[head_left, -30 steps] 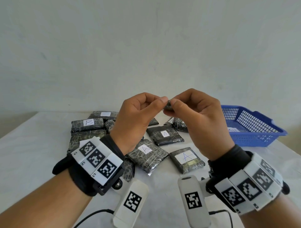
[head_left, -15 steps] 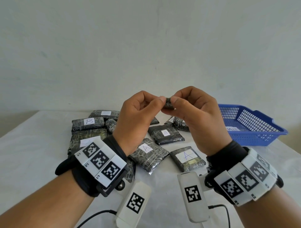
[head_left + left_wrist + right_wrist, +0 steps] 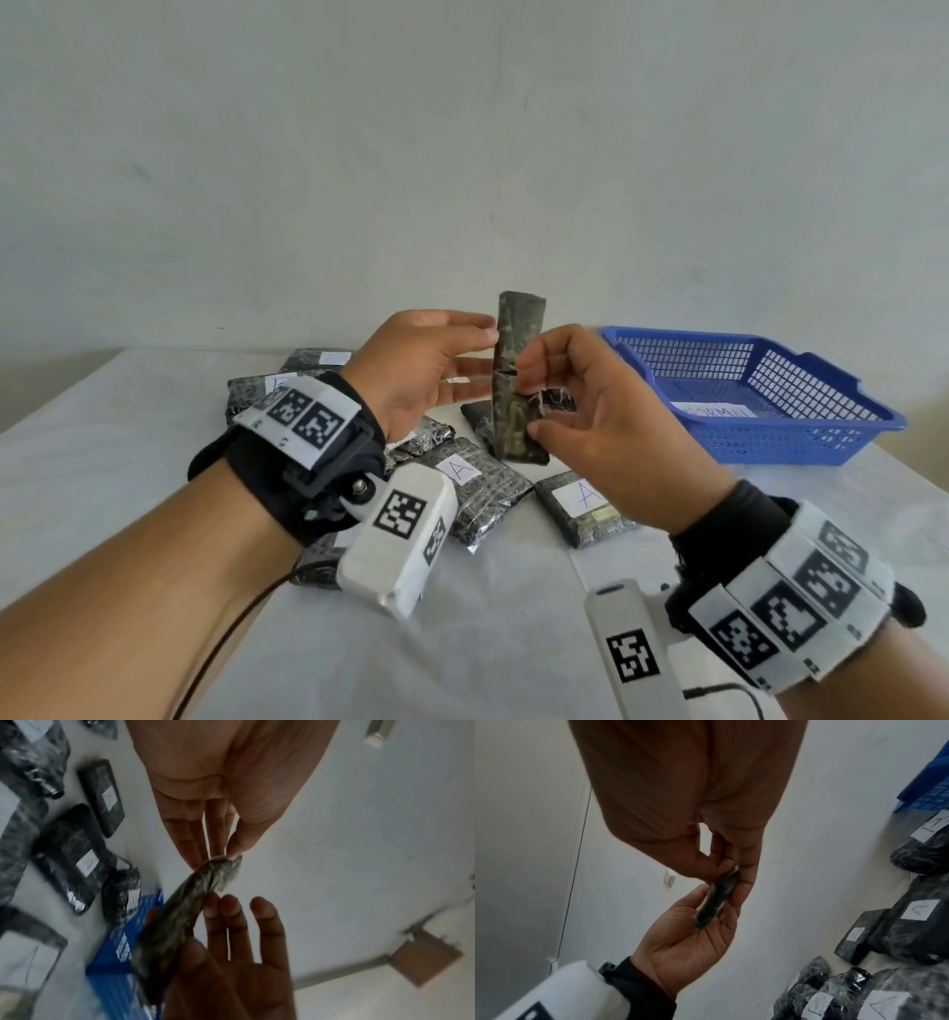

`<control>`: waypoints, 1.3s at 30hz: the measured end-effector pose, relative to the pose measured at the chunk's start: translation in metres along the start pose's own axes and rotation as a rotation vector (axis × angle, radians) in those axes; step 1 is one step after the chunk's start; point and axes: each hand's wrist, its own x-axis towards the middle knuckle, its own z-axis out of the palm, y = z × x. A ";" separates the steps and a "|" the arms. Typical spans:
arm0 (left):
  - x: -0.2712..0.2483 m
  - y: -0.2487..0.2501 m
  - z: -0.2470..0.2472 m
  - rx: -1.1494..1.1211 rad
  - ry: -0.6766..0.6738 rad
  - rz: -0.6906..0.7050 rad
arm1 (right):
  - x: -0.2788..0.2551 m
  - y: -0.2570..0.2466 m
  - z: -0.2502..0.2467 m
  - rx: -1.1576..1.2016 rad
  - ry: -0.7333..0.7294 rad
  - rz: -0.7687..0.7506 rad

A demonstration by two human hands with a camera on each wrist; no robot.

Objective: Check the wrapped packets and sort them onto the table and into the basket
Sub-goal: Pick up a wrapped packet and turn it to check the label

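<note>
I hold one dark wrapped packet upright and edge-on above the table, its label hidden. My left hand pinches its left side between the thumb and nearly straight fingers. My right hand pinches its right side, thumb low and fingers higher. In the left wrist view the left thumb and fingers meet on the packet. In the right wrist view the packet lies between both hands. The blue basket stands at the right with a white "NORMAL" slip inside.
Several wrapped packets lie on the white table behind and below my hands. Two near ones carry "A" labels. More are heaped at the left. A cable runs off each wrist.
The packet, before only a small dark end between the two sets of curled fingertips, now stands upright and in full view. Both hands have uncurled around it.
</note>
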 end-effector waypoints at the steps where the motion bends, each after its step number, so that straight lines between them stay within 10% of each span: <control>1: 0.000 0.002 0.001 0.031 0.008 0.025 | -0.001 0.001 0.000 -0.020 0.020 -0.002; 19: -0.019 -0.013 0.011 0.399 -0.025 0.602 | 0.006 -0.014 -0.006 0.230 0.326 -0.019; 39: -0.020 -0.017 0.012 0.119 0.028 0.580 | 0.011 -0.012 -0.004 0.286 0.378 -0.075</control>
